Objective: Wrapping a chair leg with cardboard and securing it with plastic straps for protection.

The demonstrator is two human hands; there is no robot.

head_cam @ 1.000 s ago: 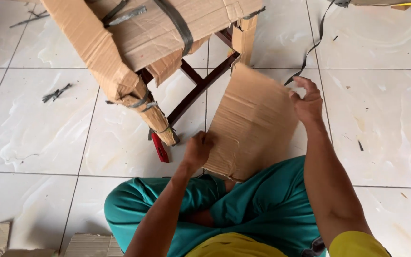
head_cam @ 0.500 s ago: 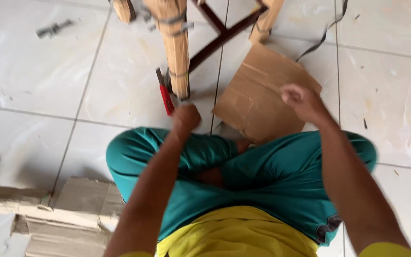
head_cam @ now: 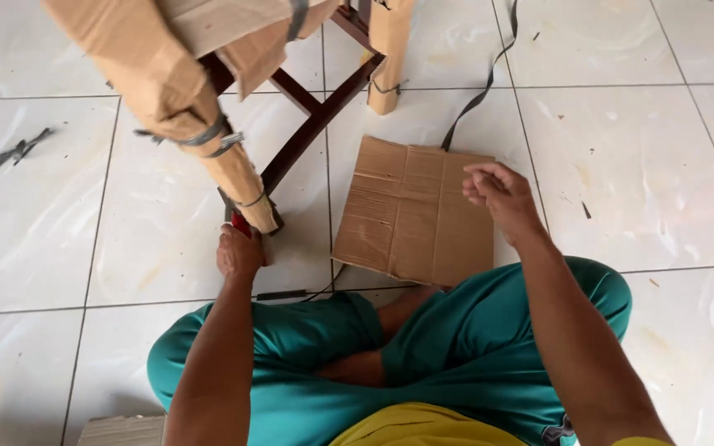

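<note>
While person sits cross-legged on pale glossy tile floor (head_cam: pixel 638 149), left hand (head_cam: pixel 239 250) fingers curled tight around red-handled tool (head_cam: pixel 241 223), only red tip showing far side of fist, touching foot of cardboard-wrapped chair leg (head_cam: pixel 245 186). Leg wrapping brown, creased, bound by grey straps. Right hand (head_cam: pixel 497 194) raised, fingers loosely curled, thumb near forefinger, pinching nothing visible; hovers over right far edge of flat cardboard sheet (head_cam: pixel 411 211), corrugated, rectangular, fold-lined, lying between hands. Dark wooden braces (head_cam: pixel 311 124) bare.

Red-handled tool (head_cam: pixel 241 224) at wrapped chair leg (head_cam: pixel 245 186); cardboard sheet (head_cam: pixel 413 208) flat on floor.
</note>
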